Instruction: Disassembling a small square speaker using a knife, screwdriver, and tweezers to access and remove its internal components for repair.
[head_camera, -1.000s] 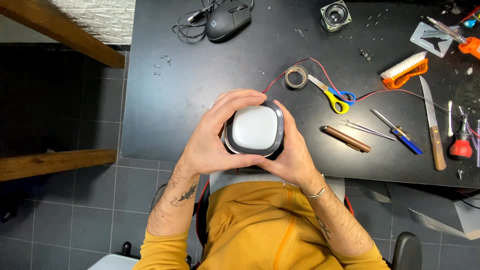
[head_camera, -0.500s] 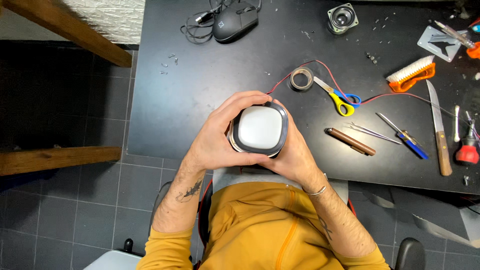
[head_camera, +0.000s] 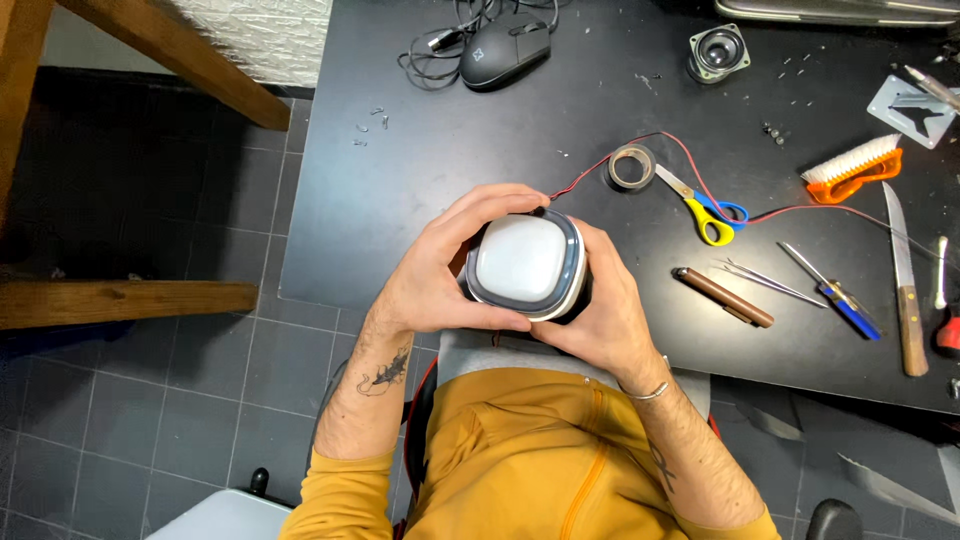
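Left hand and right hand each in a tight grip around grey speaker, at worktop near edge, red wire behind

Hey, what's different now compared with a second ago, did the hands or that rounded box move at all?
Hardly anything. Both hands keep the same grip on the rounded grey box, left hand and right hand cupping its sides above the table edge; only the camera view drifted slightly. The scissors, tape roll, brush, knife and mouse lie where they were on the black table.
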